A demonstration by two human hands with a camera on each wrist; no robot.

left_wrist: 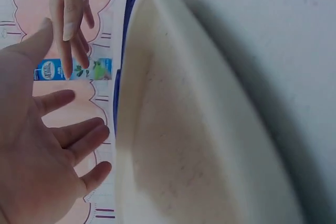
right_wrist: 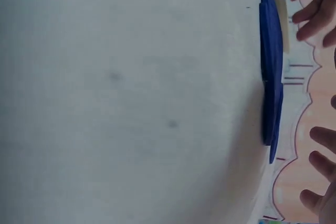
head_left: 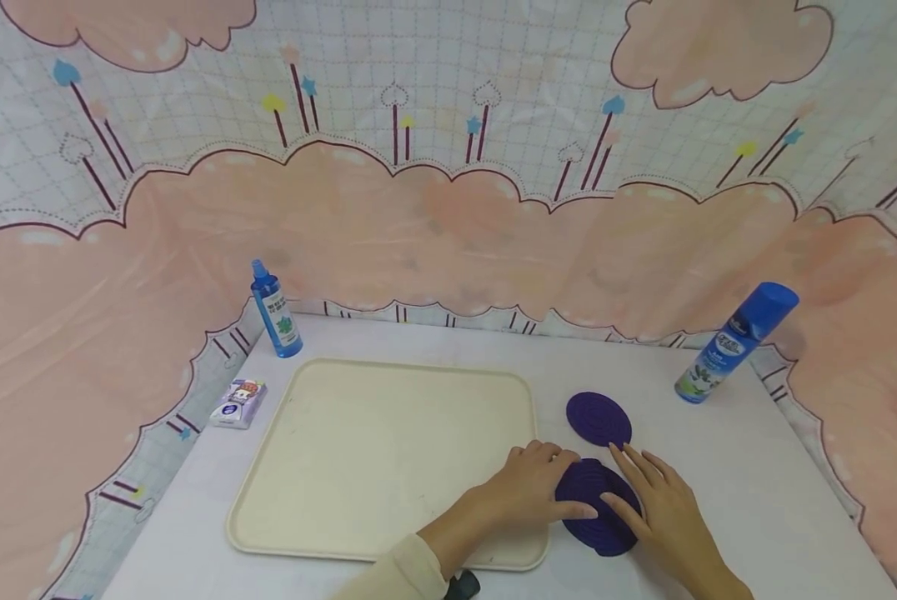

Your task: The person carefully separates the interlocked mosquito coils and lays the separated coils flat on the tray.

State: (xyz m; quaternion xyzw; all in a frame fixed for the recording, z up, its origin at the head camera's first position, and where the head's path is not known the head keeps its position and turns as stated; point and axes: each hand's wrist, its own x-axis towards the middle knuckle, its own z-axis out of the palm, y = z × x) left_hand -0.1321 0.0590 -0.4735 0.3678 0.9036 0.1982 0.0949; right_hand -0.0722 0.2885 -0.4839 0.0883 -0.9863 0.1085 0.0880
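Note:
Dark purple round mats with concentric ridges, like coasters, lie to the right of a cream tray. One mat (head_left: 598, 418) sits alone farther back. Nearer the front, a few mats (head_left: 606, 533) overlap in an uneven pile. My left hand (head_left: 527, 487) is over the pile's left side and the tray's right edge, its fingers spread. Over the pile's right side is my right hand (head_left: 666, 504), fingers extended and apart. Both wrist views show the hands raised above the mats (right_wrist: 271, 72), with nothing in the left hand (left_wrist: 58, 145). Part of the pile is hidden beneath the fingers.
The cream tray (head_left: 388, 467) covers the table's middle. A blue spray bottle (head_left: 277, 317) stands at the back left, near a small purple-and-white packet (head_left: 239, 404). At the back right stands a blue aerosol can (head_left: 734, 346). Patterned cloth (head_left: 448, 242) hangs behind the white table.

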